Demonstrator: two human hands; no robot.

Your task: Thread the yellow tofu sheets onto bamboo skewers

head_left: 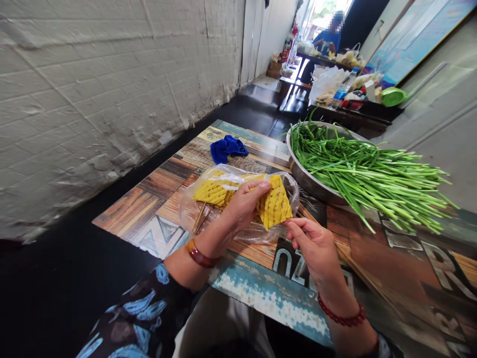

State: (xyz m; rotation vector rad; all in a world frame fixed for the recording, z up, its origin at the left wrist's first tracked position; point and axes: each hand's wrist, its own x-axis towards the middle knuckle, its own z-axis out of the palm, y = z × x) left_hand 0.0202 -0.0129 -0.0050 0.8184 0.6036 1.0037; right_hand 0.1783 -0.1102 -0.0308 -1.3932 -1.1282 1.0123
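Observation:
My left hand is closed on a flat yellow piece of food with rows of slits, like scored tofu, its thumb on top. My right hand pinches thumb and forefinger together at that piece's lower right corner; whatever sits between those fingertips is too small to make out. Under my hands lies a clear plastic bag. More slit yellow pieces rest in it, with thin wooden skewers sticking out towards me. A loose bundle of skewers lies on the table, partly behind my right hand.
A metal basin heaped with long green chives stands right of the bag on the patterned wooden table. Beyond the bag lies a crumpled blue cloth. Further back, a person is at another cluttered table. A white wall runs along the left.

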